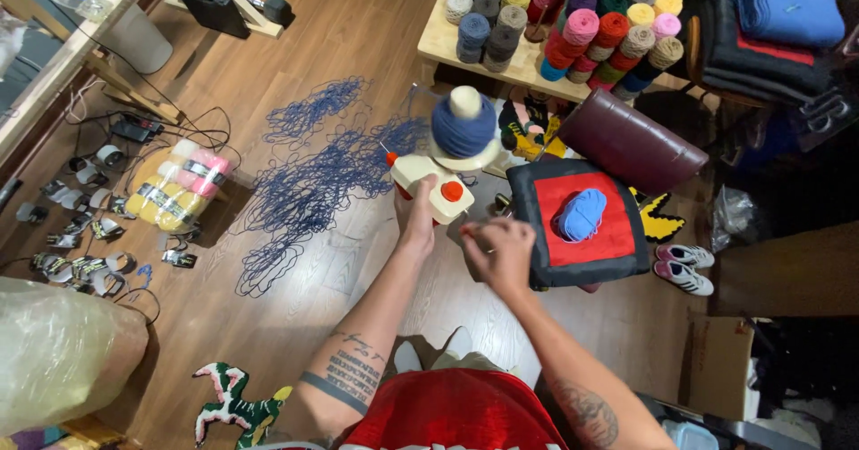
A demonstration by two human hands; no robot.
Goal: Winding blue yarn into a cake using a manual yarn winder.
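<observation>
A cream yarn winder (436, 184) with an orange knob carries a navy ball of yarn (463, 126) on its cone. My left hand (417, 220) grips the winder's body from below. Blurred with motion, my right hand (498, 251) is closed on the winder's crank handle just right of the body. Loose navy yarn (309, 177) lies tangled over the wooden floor to the left and runs up to the winder. A light blue skein (582, 214) rests on a red and black cushioned stool (582, 253) to the right of my hands.
A low wooden table (438, 43) at the back holds several coloured yarn cones. A maroon cushion (631, 141), folded cloths on a chair (769, 38), shoes (684, 267), wrapped yellow and pink skeins (174, 186), cables and tape rolls (85, 226) lie about the floor.
</observation>
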